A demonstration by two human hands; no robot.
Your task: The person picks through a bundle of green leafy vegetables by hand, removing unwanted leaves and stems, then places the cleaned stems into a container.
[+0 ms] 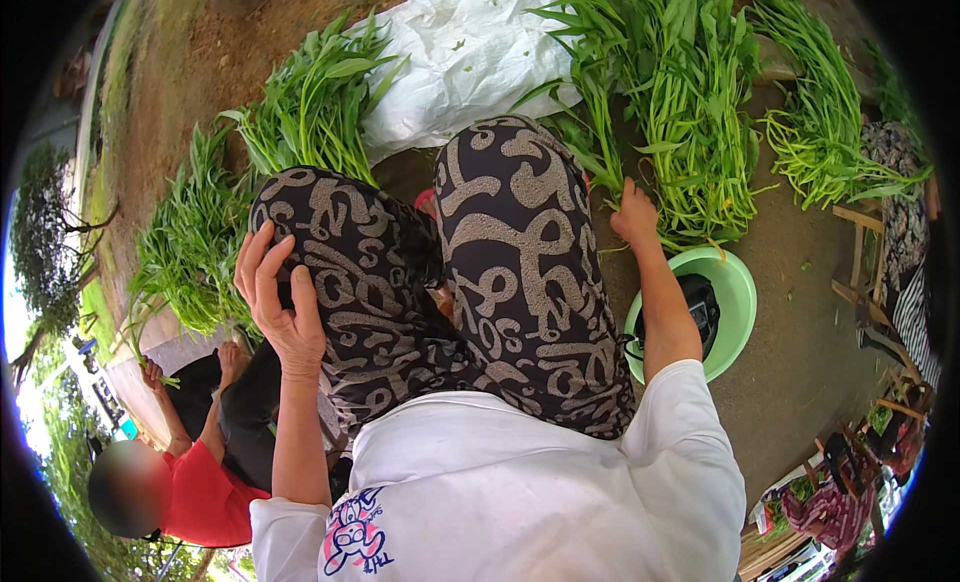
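My left hand point(282, 302) rests by my left knee, its fingers stretched out and holding nothing. Down at the right, beside my right knee, my right hand point(635, 214) is closed round the stem ends of a bunch of water spinach point(598, 112). The leaves of this bunch point away from me, towards a white plastic sheet point(465, 57). Just right of it lies a large pile of water spinach point(695, 122) with long pale stems. My fingertips on the stems are partly hidden.
A green basin point(738, 307) holding a black object point(700, 307) stands under my right forearm. More greens lie at the left point(310, 112) and far right point(820, 112). Wooden stools point(865, 272) stand at right. At lower left, a person in red point(205, 492) holds some stems.
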